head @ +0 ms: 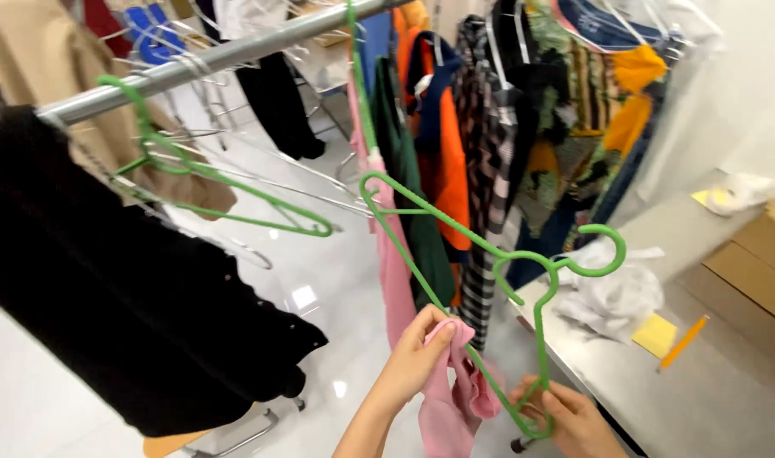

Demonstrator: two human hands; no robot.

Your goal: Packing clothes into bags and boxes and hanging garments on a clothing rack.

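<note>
My left hand (415, 356) pinches the edge of a pink garment (445, 399) that droops below my fingers. My right hand (574, 417) grips the lower bar of a green plastic hanger (489, 248), which is tilted on its side with its hook pointing right. The pink cloth touches the hanger's bar between my two hands. More pink fabric (389, 254) hangs from the metal rail (209, 59) just behind.
A second green hanger (209, 174) hangs bare on the rail beside several wire hangers. A black garment (108, 280) fills the left. Colourful clothes (506, 127) hang at the right. A grey table (710, 382) carries white cloth, a yellow sticky note and an orange pencil.
</note>
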